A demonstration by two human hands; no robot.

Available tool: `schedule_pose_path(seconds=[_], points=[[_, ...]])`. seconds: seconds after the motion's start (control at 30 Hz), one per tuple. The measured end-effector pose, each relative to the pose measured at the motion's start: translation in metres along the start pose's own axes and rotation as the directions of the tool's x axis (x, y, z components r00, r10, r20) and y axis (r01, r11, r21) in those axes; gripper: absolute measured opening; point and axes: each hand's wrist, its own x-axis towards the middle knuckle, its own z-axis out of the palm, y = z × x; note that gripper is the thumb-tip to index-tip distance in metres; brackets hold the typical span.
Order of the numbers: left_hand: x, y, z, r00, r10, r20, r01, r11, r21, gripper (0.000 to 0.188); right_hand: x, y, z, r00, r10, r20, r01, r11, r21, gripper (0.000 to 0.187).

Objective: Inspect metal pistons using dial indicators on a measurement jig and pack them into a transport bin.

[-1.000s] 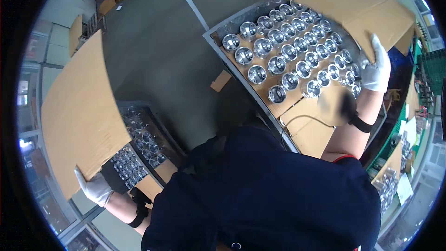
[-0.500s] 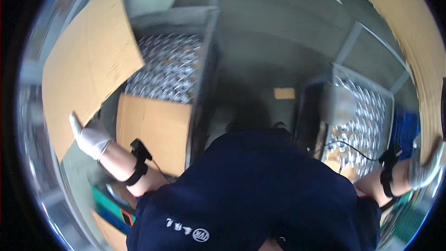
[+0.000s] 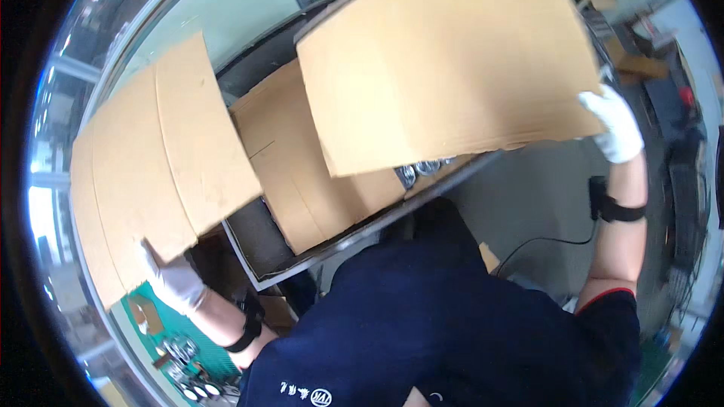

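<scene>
My left hand (image 3: 175,280), in a white glove, grips the lower edge of a creased cardboard sheet (image 3: 151,173) held up at the left. My right hand (image 3: 617,124), also gloved, holds the lower right corner of a larger flat cardboard sheet (image 3: 445,60) raised over a metal-framed tray (image 3: 332,245). A third cardboard sheet (image 3: 294,158) lies in the tray under the raised one. A few shiny round metal parts (image 3: 422,170) peek out from beneath the raised sheet's lower edge. Black bands sit on both wrists.
A green bin (image 3: 177,350) with more shiny round parts sits at lower left. A black cable (image 3: 543,243) runs across the grey floor at right. Boxes and shelving stand at the far right edge.
The view has swung round. Both cardboard sheets have come up closer together, and the right-hand sheet now hangs over a tray with cardboard in it instead of out at the right.
</scene>
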Motion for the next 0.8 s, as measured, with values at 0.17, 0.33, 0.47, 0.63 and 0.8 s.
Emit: schedule_pose_path(seconds=[0.17,0.33,0.47,0.63,0.8], points=[[-0.031,0.113,0.019,0.833,-0.502,-0.233,0.4,0.837,-0.373,0.041,0.214,0.112,-0.014,0.939,0.246,0.24,-0.273,0.958,0.087,0.035],[-0.022,0.204,0.06,0.681,-0.625,-0.381,0.536,0.78,-0.323,0.039,0.313,0.262,-0.002,0.768,0.616,0.177,-0.639,0.758,0.132,0.046],[-0.034,0.199,0.071,0.845,-0.492,-0.21,0.507,0.862,0.023,0.038,0.37,0.358,-0.014,0.71,0.704,-0.025,-0.704,0.709,-0.039,0.043],[-0.039,0.236,0.15,0.809,-0.577,-0.115,0.573,0.817,-0.069,0.043,0.418,0.408,-0.032,0.717,0.69,-0.102,-0.693,0.721,0.014,0.043],[-0.041,0.28,0.249,0.705,-0.694,-0.146,0.678,0.72,-0.149,0.042,0.447,0.448,-0.017,0.66,0.683,-0.313,-0.746,0.644,-0.169,0.048]])
